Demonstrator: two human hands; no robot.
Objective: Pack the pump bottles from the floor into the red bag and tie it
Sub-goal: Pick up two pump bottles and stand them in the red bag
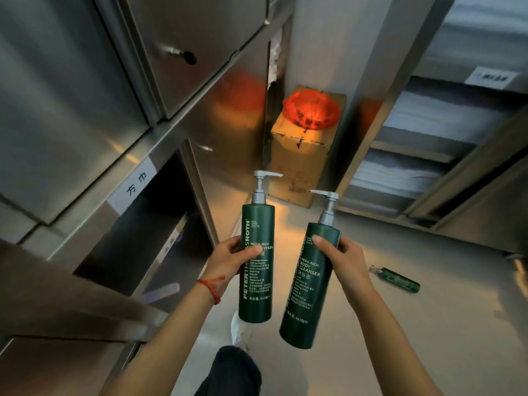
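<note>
Head view, narrow aisle between brushed stainless-steel cabinets [85, 110] on the person's left and metal shelving [428, 144] on the right, the latter stacked with folded white linen.

Left hand [237, 258]: fingers and thumb wrapped round the middle of a tall cylindrical pump bottle [257, 264], held upright. Dark green matte body, grey pump head with the spout pointing right. Vertical white lettering reads "PETER TH…S ROTH", part covered by the thumb; also "MEGA-RICH", "…WASH", and "443" in a line near the base.

Right hand [340, 258]: gripping a second pump bottle [308, 284] near its shoulder, tilted with the base towards the person's left. Same green cylinder and grey pump. Label reads "MEGA-RICH BODY CLEANSER" with Chinese characters below. Fine print is not legible.

The two bottles are side by side, not touching.

A third green bottle [398, 278] lies on its side on the smooth pale floor [400, 338], to the right of the hands.

Red bag [311, 110]: thin, crinkled, translucent plastic, resting on top of a brown cardboard box [297, 167] at the far end of the aisle, well apart from the hands. Dark print on it, unreadable.

Cabinet label [134, 182]: white strip, characters "方巾". Red cord bracelet [211, 287] on the left wrist.
</note>
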